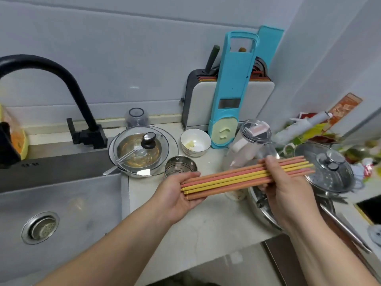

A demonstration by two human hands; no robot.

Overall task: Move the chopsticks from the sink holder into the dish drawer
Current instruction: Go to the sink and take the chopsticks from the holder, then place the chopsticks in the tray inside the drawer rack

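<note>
Your left hand [181,195] and right hand [285,189] hold chopsticks [237,178] level.
Fingers curled round them; steel holder [180,166] just behind.

A home kitchen. A steel sink [78,195] with a round drain [40,227] is set into a pale counter [206,221], and a black faucet [41,66] arches over its back rim. Just right of the sink stands a pan [123,172] under a glass lid, with a perforated steel holder [180,165] and a white bowl [195,142] nearby. Farther right of the sink, against the grey wall [123,58], a rack [199,104] of cutting boards and a blue slicer [231,87] stand upright; a steel pot lid [325,168] lies farthest right.
</note>
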